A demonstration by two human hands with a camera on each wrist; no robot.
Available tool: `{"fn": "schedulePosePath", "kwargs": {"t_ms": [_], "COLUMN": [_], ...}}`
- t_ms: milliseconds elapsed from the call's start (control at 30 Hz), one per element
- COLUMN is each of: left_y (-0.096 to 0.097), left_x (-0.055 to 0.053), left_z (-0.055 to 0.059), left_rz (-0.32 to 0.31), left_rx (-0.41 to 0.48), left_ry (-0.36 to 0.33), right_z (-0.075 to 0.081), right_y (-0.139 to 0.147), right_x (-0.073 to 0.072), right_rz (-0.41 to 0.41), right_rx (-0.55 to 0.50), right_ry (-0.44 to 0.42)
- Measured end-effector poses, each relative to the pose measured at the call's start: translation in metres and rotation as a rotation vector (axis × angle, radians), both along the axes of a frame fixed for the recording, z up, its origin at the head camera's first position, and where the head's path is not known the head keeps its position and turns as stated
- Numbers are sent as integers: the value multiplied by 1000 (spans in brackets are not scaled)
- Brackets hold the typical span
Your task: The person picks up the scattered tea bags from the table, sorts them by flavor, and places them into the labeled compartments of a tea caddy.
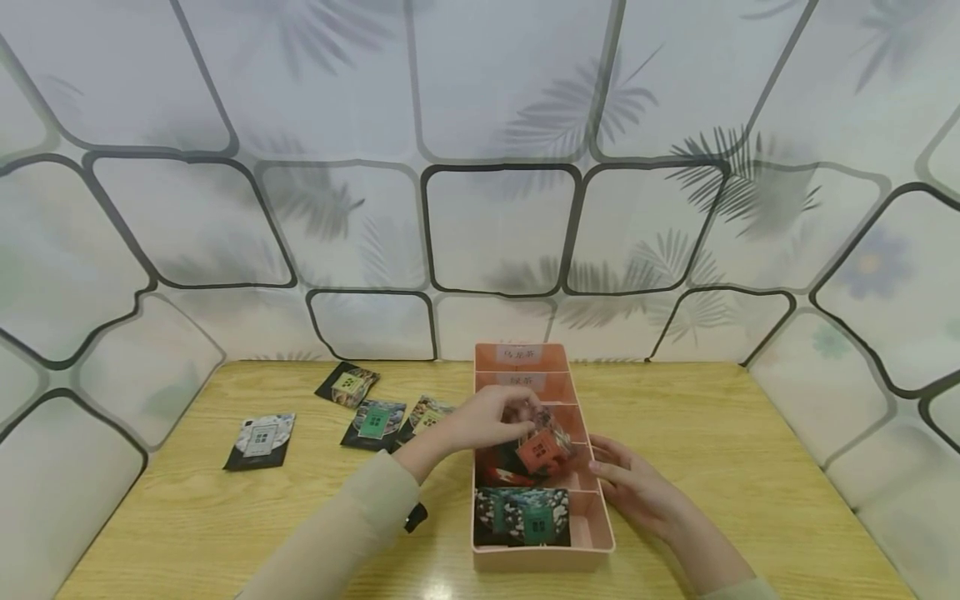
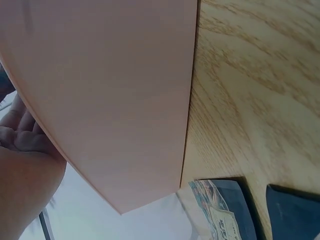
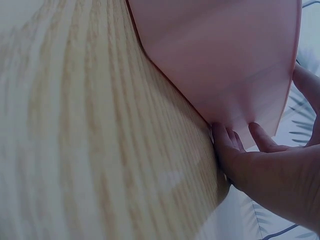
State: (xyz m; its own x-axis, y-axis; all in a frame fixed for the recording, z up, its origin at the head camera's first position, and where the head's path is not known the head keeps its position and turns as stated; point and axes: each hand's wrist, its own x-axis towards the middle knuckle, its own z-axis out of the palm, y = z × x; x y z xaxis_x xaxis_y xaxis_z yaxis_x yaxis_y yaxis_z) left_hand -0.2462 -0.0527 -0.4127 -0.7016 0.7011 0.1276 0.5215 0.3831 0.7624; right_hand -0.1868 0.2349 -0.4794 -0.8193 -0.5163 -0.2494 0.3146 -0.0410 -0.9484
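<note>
A long pink divided box (image 1: pixel 543 560) stands on the table, its compartments separated by low walls. My left hand (image 1: pixel 487 419) reaches over its middle, thumb and fingers pinching a tea packet with a red label (image 1: pixel 542 452). Beneath that packet, another red-patterned packet (image 1: pixel 506 477) shows partly. In the front compartment lie overlapping packets with green labels (image 1: pixel 538 527). My right hand (image 1: pixel 637 487) touches the box's right outer wall with extended fingers (image 3: pixel 260 137). The left wrist view shows my left hand (image 2: pixel 27 130) beyond the box's side wall, its fingertips partly hidden.
Left of the box lie a white-label packet (image 1: pixel 260 442), a yellow-label packet (image 1: pixel 347 383), a green-label packet (image 1: pixel 373 423) and another yellow-label packet (image 1: pixel 426 414), partly behind my left arm. Paper labels (image 1: pixel 519 354) mark the far compartments. A patterned curtain (image 1: pixel 498 229) borders the table.
</note>
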Motion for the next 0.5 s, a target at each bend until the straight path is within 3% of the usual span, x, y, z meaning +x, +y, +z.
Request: {"fn": "schedulePosePath", "kwargs": {"t_ms": [233,500], "left_y": [3,3], "left_x": [2,2], "left_z": [-3,-6], "left_rz": [-3,-21], "left_rx": [21,-39], "left_ry": [-31,-62], "right_z": [-1,-1], "right_y": [0,0], "right_x": [0,0], "right_rz": [1,-7], "right_rx": [-9,-7], "right_ry": [5,5]}}
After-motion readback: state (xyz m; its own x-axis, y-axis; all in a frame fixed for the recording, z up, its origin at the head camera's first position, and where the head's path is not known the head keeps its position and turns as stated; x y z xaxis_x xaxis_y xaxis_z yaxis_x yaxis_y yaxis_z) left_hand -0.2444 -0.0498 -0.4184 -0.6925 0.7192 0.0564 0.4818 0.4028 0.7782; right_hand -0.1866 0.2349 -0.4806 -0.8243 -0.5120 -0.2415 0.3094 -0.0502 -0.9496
